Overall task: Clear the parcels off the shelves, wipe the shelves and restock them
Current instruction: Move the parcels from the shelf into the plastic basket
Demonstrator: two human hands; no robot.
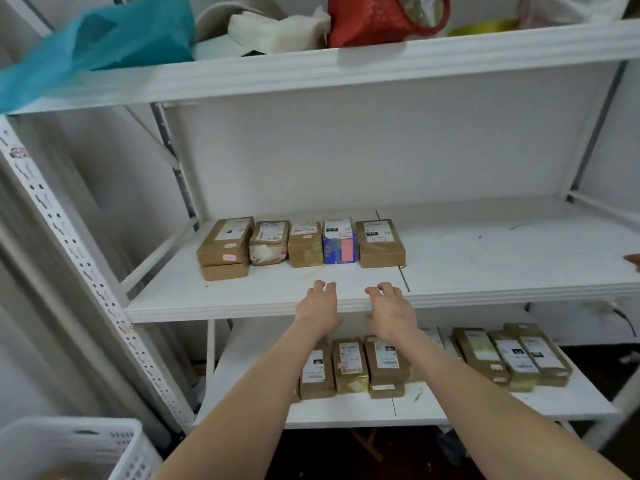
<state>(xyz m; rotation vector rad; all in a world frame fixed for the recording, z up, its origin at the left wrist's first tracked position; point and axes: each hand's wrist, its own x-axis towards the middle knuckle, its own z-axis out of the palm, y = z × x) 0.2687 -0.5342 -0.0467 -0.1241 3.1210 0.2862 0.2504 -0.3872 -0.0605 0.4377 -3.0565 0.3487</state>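
Observation:
A row of several small parcels stands on the white middle shelf (485,265): a stacked brown pair at the left (225,247), brown ones beside it, a blue box (340,245) and a brown box (380,244) at the right end. My left hand (320,306) and my right hand (391,308) reach side by side over the shelf's front edge, just short of the row. Both hold nothing, their fingers loosely spread. More brown parcels (384,365) lie on the lower shelf (346,415), partly hidden behind my forearms.
The top shelf (346,69) carries a teal cloth (114,39), white wrapping and a red mesh bag (377,19). A white plastic basket (79,448) stands at the bottom left. A perforated upright post (86,271) rises at the left. Another person's fingertip (633,259) shows at the right edge.

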